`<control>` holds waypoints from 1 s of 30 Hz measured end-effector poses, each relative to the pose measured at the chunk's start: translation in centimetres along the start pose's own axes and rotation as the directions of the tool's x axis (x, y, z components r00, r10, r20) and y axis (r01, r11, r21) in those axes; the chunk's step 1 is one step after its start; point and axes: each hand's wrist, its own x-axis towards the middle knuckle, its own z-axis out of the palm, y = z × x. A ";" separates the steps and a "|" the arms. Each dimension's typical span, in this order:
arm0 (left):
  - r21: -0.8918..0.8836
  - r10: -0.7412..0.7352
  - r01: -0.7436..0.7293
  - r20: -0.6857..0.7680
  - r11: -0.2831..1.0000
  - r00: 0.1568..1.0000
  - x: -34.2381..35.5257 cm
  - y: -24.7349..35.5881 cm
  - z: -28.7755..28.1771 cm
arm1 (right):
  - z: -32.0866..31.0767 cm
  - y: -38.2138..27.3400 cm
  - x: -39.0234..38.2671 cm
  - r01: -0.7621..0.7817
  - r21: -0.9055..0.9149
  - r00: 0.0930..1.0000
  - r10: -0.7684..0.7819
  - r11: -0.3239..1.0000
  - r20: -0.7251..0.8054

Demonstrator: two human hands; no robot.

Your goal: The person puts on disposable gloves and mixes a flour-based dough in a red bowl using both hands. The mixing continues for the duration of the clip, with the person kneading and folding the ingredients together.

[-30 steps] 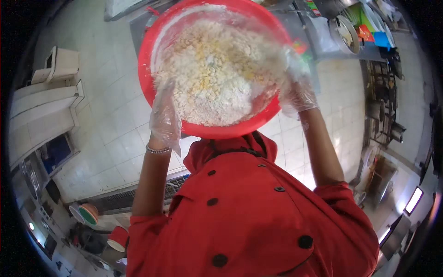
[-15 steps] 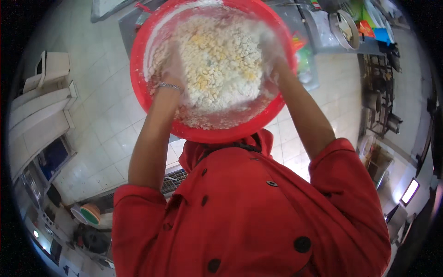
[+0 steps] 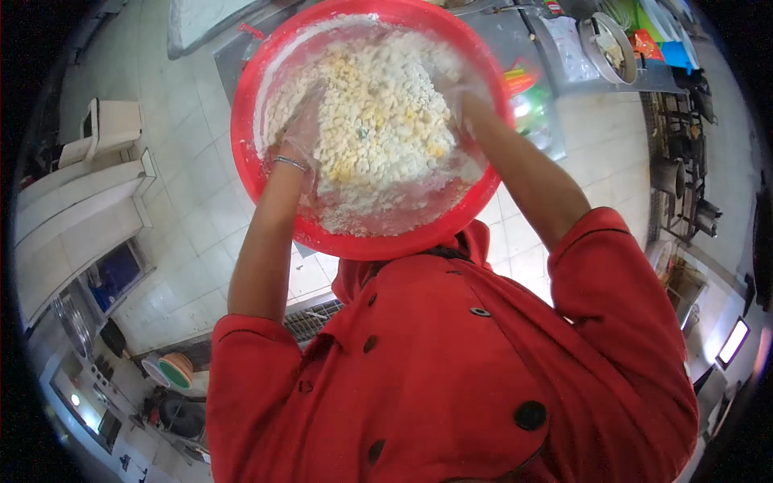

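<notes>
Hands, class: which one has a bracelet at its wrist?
The left hand, in the red bowl: a silvery bracelet rings its wrist. The right hand, in the same bowl, shows none.

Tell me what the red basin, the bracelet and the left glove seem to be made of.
Basin: probably plastic, smooth with a soft sheen; its even red colour and rounded rim suggest it.
Bracelet: likely metal, silvery, with small repeated segments; coated beads are possible.
Left glove: apparently thin clear plastic film, see-through and wrinkled; blur hides its exact type.
</notes>
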 end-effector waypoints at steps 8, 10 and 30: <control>-0.576 -0.560 0.537 0.158 0.616 0.813 2.7 11.7 -1.1 | 1.3 -1.2 0.0 0.057 -0.101 0.951 -0.024 0.993 0.307; -0.570 -0.546 0.562 0.222 0.600 0.808 2.7 11.5 -1.6 | 1.9 -1.6 0.2 0.079 -0.127 0.934 -0.029 0.989 0.355; 0.218 0.208 -0.203 0.000 0.955 0.978 4.3 10.3 -7.0 | 3.8 -15.2 -9.5 0.608 -0.783 0.778 -0.296 0.131 0.555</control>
